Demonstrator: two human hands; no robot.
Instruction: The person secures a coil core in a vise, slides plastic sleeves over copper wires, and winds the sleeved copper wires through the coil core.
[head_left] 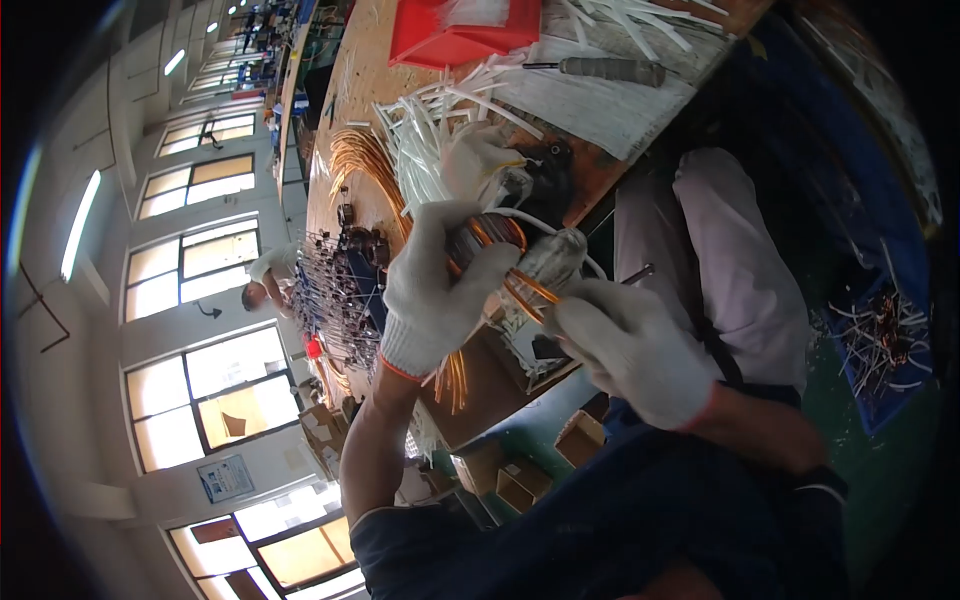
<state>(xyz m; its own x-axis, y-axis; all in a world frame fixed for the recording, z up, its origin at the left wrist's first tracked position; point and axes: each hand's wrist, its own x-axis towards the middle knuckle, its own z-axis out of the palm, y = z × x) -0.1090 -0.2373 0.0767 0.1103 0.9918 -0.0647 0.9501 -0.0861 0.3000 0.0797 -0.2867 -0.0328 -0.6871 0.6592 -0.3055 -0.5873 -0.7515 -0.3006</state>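
My left hand (pixel 435 285), in a white knit glove, is closed around a dark wound coil (pixel 478 238) with orange wires. Just right of it, my gloved right hand (pixel 635 350) pinches the orange wires (pixel 530 292) coming off the coil. A wrapped, whitish clear bundle (pixel 556 258) lies beside the coil, partly behind the wires. Behind my left hand, a thick bundle of orange wires (pixel 370 160) lies on the wooden bench (pixel 350 95). White sleeves (pixel 415 150) are heaped beside this bundle.
A red bin (pixel 460 35) and a grey-handled tool (pixel 615 70) are on the bench. Many wired parts (pixel 335 290) stand left of my left hand. Cardboard boxes (pixel 520 485) sit below the bench, and a blue container of scraps (pixel 885 345) is at right. Another person (pixel 268 278) is in the background.
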